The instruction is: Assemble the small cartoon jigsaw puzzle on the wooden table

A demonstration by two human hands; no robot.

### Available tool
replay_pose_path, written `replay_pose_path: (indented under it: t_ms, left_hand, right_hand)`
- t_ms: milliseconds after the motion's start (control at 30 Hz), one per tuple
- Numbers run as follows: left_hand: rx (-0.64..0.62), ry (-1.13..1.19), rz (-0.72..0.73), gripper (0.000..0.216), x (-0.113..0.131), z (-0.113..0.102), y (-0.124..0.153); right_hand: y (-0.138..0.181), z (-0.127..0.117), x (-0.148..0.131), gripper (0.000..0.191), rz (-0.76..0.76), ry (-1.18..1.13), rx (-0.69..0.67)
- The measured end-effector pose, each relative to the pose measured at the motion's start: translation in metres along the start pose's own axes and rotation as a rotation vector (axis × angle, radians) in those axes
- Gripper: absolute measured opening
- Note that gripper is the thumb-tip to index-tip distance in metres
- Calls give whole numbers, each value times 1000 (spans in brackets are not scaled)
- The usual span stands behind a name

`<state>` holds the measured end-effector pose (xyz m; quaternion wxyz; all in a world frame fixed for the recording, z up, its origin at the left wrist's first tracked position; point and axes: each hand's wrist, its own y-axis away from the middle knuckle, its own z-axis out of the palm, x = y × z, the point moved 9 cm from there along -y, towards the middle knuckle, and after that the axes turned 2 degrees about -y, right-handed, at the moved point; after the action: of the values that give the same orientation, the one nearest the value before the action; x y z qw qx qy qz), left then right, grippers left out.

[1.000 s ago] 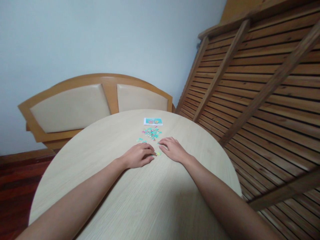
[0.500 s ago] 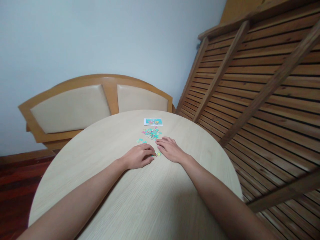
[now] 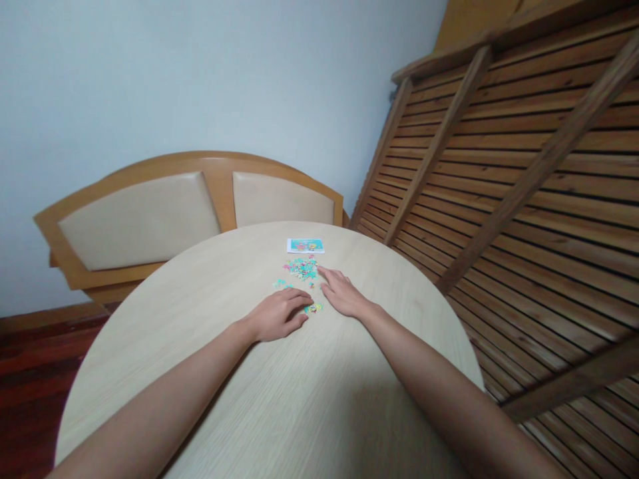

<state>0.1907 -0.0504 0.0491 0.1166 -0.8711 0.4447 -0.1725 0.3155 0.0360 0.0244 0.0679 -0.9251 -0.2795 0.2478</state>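
Note:
My left hand (image 3: 277,314) lies palm down on the round pale wooden table (image 3: 210,319), its fingers stretched flat, their tips beside a small joined cluster of puzzle pieces (image 3: 313,308). My right hand (image 3: 341,294) rests flat too, fingers extended toward a scatter of turquoise and pink loose puzzle pieces (image 3: 302,268), the fingertips touching its near edge. A small picture card (image 3: 305,245) lies beyond the pieces, near the table's far edge.
A wooden bench with two beige padded back panels (image 3: 144,219) stands behind the table against a pale blue wall. A slatted wooden frame (image 3: 499,173) leans along the right side. Dark red wooden floor (image 3: 24,359) shows at the left.
My right hand has slid forward and stretched its fingers up to the loose pieces. My left hand has hardly moved.

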Motion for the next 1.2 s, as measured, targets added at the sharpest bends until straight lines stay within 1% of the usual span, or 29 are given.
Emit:
replay_pose_path:
  t_ms: [67, 167, 267, 367, 567, 700, 800, 867, 933, 1000, 1100, 1167, 1200]
  left_hand:
    - [-5, 4, -10, 34, -2, 1, 0]
    - [-11, 9, -16, 34, -5, 2, 1]
    - [-9, 21, -13, 33, -6, 1, 2]
    - [-6, 31, -12, 33, -7, 1, 2]
    - [-17, 31, -18, 34, -9, 4, 3]
    - [-12, 37, -11, 34, -8, 4, 3]
    - [-10, 37, -13, 35, -8, 3, 4]
    - [-18, 35, -11, 36, -7, 2, 4]
    - [-36, 35, 5, 38, -5, 2, 4]
    - [-51, 26, 24, 38, -3, 2, 4]
    - [-64, 0, 31, 35, -2, 3, 5]
    - [-64, -7, 33, 35, -2, 3, 5]
    - [-60, -2, 36, 35, -2, 2, 5]
  right_hand:
    - [-11, 0, 10, 59, 69, 4, -27]
    - [-26, 0, 20, 63, 116, 21, -61]
    - [-37, 1, 24, 62, 125, 52, -72]
    - [-40, -2, 27, 58, 128, 107, -46]
    - [-25, -22, 40, 50, 169, 224, 67]
    - [-6, -32, 41, 36, 176, 241, 92]
    - [9, -40, 39, 27, 194, 174, 87]
    - [17, -43, 34, 24, 155, 89, 53]
    - [24, -43, 25, 23, 82, -24, -11]
    - [29, -40, 15, 26, 23, -157, -93]
    - [34, -36, 6, 37, -11, -312, -190]
    - [36, -35, 5, 41, -5, -355, -211]
    - [37, -35, 6, 39, 8, -356, -210]
